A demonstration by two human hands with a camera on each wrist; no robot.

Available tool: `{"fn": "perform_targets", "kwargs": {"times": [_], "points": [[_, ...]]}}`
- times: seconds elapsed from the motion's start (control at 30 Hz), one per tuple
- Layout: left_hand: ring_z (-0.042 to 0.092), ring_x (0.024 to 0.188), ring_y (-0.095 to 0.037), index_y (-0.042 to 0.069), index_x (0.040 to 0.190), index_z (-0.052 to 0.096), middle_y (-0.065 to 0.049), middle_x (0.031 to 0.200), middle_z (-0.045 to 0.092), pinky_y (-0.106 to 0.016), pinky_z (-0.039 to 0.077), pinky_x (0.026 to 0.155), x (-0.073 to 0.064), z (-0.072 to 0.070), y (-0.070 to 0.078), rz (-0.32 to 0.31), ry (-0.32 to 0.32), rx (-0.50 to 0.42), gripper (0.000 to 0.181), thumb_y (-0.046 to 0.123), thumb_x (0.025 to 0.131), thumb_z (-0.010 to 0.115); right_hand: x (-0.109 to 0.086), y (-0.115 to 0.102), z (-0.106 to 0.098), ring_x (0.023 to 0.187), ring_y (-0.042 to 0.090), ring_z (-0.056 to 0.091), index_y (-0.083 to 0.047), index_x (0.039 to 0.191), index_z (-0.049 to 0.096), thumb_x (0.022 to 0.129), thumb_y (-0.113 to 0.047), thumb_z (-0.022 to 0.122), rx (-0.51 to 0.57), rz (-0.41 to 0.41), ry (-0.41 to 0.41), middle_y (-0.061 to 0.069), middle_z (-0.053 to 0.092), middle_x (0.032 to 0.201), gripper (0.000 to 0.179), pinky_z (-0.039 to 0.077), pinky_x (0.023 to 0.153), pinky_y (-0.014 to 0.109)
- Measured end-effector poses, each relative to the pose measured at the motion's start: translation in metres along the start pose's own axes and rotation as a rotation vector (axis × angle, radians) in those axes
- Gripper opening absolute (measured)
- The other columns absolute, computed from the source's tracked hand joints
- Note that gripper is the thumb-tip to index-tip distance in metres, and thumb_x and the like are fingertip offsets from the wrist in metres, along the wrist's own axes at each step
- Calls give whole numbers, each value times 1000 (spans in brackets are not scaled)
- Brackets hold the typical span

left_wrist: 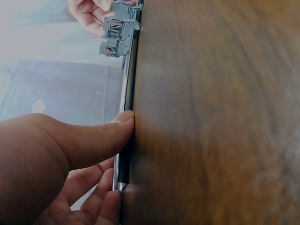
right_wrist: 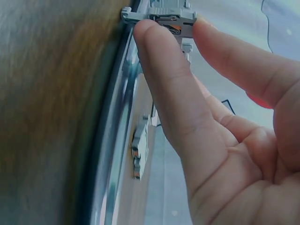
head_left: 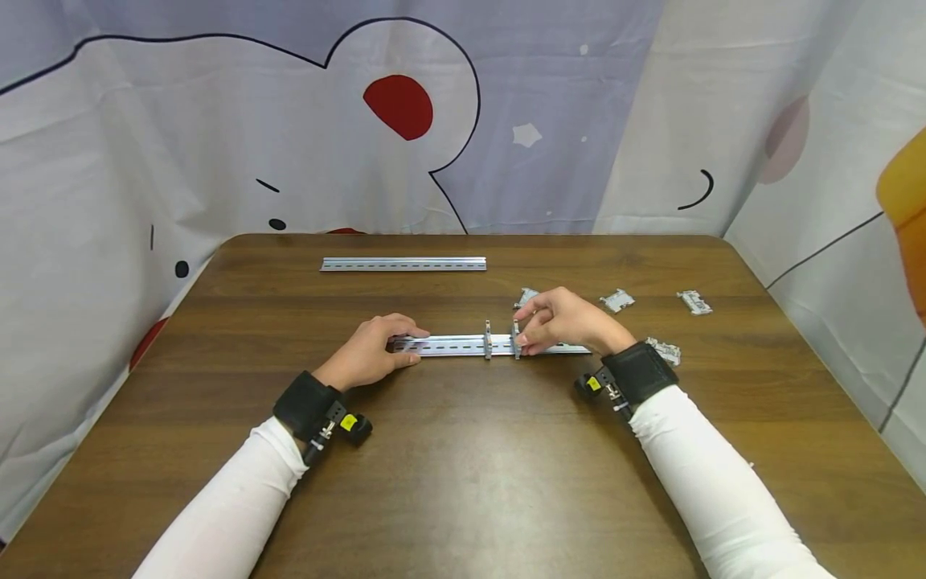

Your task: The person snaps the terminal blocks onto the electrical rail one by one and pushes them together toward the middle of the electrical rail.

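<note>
A slotted metal DIN rail (head_left: 452, 346) lies across the middle of the table. My left hand (head_left: 370, 351) grips its left end, thumb on the near edge and fingers beyond. One grey terminal block (head_left: 488, 341) stands upright on the rail. Just right of it, a second terminal block (head_left: 516, 338) also stands at the rail, and my right hand (head_left: 567, 322) pinches it between thumb and fingers. In the right wrist view this held block (right_wrist: 171, 22) shows an orange part inside. Whether its foot is fully clipped on, I cannot tell.
Another DIN rail (head_left: 403, 264) lies near the table's back edge. Loose terminal blocks lie flat at the right: one (head_left: 526, 297) behind my right hand, others (head_left: 618, 301) (head_left: 695, 302) farther right, and one (head_left: 664, 351) beside the right wrist. A printed curtain (head_left: 535, 185) hangs behind the table.
</note>
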State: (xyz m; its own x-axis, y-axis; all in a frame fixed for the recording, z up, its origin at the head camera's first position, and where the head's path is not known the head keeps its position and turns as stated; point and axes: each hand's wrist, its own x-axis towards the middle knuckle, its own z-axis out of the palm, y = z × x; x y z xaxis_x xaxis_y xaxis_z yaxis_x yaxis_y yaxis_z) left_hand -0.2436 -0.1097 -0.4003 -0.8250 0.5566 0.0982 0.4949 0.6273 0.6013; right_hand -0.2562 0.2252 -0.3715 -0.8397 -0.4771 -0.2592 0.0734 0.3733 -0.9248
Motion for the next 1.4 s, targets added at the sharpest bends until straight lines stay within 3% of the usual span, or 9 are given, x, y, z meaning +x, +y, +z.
{"fn": "perform_targets", "kwargs": {"times": [0.33, 0.6, 0.83, 1.4], "points": [[56, 115, -26, 11, 122, 69, -6, 122, 64, -46, 44, 97, 0, 0, -1, 3, -6, -1, 35, 15, 87, 74, 7, 3, 13, 82, 30, 72, 15, 124, 51, 84, 8, 69, 54, -38, -2, 31, 68, 97, 44, 56, 79, 46], [56, 113, -25, 11, 122, 69, -6, 122, 64, -45, 44, 96, 0, 1, 0, -1, -7, -5, 35, 14, 87, 75, 11, 4, 24, 86, 33, 71, 6, 124, 56, 85, 5, 71, 65, -48, 24, 26, 70, 97, 43, 56, 78, 46], [55, 114, -25, 13, 122, 69, -5, 122, 63, -46, 43, 98, 2, 0, 1, -26, -13, -15, 36, 15, 87, 75, 12, 3, 28, 87, 34, 71, 5, 126, 55, 86, 3, 70, 78, -43, 34, 27, 69, 100, 43, 56, 79, 46], [56, 113, -25, 12, 122, 69, -5, 121, 64, -45, 45, 96, 0, 0, -1, -15, -9, -19, 36, 15, 87, 75, 14, 3, 31, 87, 34, 71, 4, 126, 56, 85, 2, 72, 80, -50, 27, 28, 69, 99, 44, 56, 78, 45]]}}
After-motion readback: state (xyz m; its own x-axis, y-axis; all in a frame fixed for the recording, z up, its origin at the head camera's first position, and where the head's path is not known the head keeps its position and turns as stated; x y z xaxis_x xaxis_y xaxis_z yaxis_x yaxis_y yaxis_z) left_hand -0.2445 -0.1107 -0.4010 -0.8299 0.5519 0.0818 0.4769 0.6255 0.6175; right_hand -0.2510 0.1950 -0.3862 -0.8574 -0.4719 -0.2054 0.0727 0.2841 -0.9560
